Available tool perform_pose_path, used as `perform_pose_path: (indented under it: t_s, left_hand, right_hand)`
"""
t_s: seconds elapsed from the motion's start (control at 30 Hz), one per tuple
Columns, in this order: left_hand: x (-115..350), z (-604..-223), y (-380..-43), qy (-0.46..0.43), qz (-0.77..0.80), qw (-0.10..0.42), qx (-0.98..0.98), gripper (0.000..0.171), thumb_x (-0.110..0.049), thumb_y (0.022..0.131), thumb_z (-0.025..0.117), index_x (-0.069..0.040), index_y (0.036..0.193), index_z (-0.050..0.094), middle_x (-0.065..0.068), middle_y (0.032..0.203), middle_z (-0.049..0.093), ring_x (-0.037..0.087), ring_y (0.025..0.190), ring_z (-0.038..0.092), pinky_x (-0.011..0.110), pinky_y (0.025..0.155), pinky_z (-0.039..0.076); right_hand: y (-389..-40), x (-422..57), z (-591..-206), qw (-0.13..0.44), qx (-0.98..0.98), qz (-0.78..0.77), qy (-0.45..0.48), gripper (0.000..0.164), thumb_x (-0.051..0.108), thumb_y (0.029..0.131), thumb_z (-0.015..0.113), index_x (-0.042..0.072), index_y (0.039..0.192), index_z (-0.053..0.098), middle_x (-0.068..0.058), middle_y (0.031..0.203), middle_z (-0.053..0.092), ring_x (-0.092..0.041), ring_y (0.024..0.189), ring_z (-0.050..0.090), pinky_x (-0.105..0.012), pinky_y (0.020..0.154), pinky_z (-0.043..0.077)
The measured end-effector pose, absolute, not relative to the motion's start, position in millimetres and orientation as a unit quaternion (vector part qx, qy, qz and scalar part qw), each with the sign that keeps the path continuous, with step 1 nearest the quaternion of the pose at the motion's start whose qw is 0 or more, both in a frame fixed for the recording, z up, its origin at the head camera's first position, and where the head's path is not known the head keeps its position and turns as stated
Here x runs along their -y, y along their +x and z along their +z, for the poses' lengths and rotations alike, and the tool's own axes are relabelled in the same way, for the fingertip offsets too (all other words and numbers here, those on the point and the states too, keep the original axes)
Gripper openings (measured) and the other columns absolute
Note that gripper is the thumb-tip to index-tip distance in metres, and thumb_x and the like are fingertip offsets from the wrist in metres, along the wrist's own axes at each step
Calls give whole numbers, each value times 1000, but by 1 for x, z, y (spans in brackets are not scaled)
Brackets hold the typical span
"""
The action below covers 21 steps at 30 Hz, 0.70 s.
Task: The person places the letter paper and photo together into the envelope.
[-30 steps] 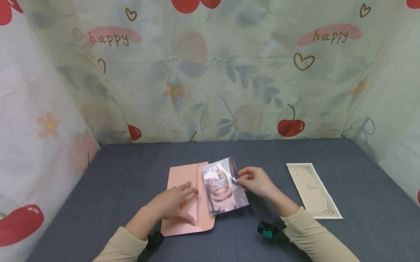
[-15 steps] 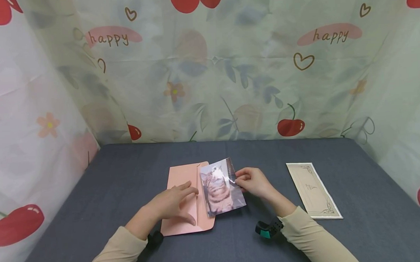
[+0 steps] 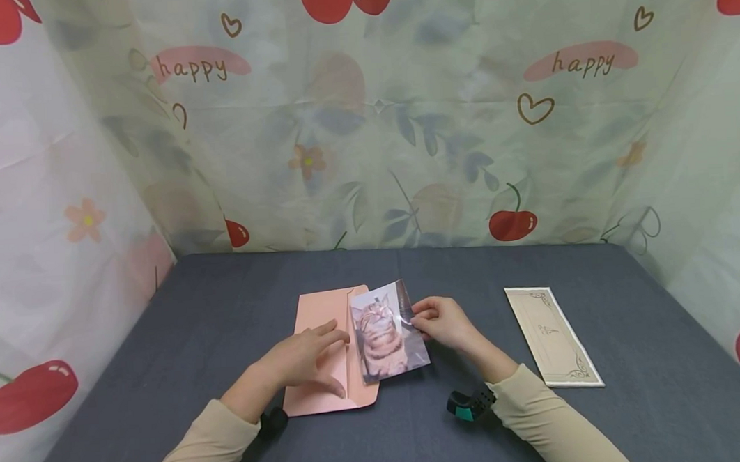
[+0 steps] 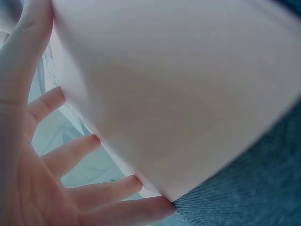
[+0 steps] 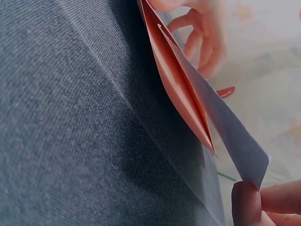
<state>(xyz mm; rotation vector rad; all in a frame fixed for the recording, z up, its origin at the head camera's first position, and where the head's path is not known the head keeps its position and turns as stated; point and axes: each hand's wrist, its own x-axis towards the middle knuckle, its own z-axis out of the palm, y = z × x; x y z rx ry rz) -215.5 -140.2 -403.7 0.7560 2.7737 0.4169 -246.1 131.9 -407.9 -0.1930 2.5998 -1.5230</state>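
A pink envelope (image 3: 320,309) lies on the table, its long opening toward the right. My left hand (image 3: 301,357) rests on it with spread fingers; in the left wrist view the fingertips (image 4: 89,141) touch the envelope's surface (image 4: 169,94). Between thumb and fingers, my right hand (image 3: 446,321) pinches the right edge of a glossy cat photo (image 3: 382,335). The photo is tilted and overlaps the envelope's right side. In the right wrist view the envelope's mouth (image 5: 176,99) gapes, and the photo's (image 5: 235,136) far edge meets it; how deep it reaches is hidden.
A cream card with a white border and corner ornaments (image 3: 554,336) lies to the right, beyond my right forearm. Dark cloth covers the table (image 3: 235,287). A printed curtain (image 3: 367,168) stands behind and at both sides.
My right hand has moved slightly left with the cat photo, which now overlaps the envelope's right edge more. The left hand and the envelope have stayed in place.
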Motion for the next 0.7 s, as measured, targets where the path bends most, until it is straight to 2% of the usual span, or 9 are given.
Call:
perform_pose_path:
  t_s: [0.7]
  left_hand:
    - [142, -405, -215, 261, 155, 117, -946, 80, -59, 61, 76, -25, 128, 49, 17, 151, 31, 43, 132, 39, 56, 99, 39]
  right_hand:
    - [-245, -122, -410, 78, -854, -511, -53, 22, 3, 86, 62, -7, 106, 61, -20, 91, 70, -11, 65, 63, -31, 62, 56]
